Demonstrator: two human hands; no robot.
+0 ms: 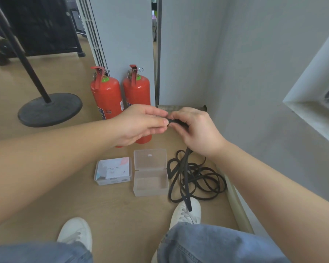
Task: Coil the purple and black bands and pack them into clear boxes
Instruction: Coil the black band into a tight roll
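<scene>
denim knees (217, 243) and white shoes (186, 211) sit closest, on the wood floor (122, 205). the black band (194, 179) lies in a loose tangle just right of the boxes, one strand crossing my right shoe and another rising to my hands. the open clear box (150, 183) has its lid flipped back; the shut box (112, 171) beside it shows a printed card inside. my right hand (198, 130) curls round the band's end, and my left hand (139, 126) pinches its tip between thumb and fingers. two red fire extinguishers (106, 97) stand behind.
</scene>
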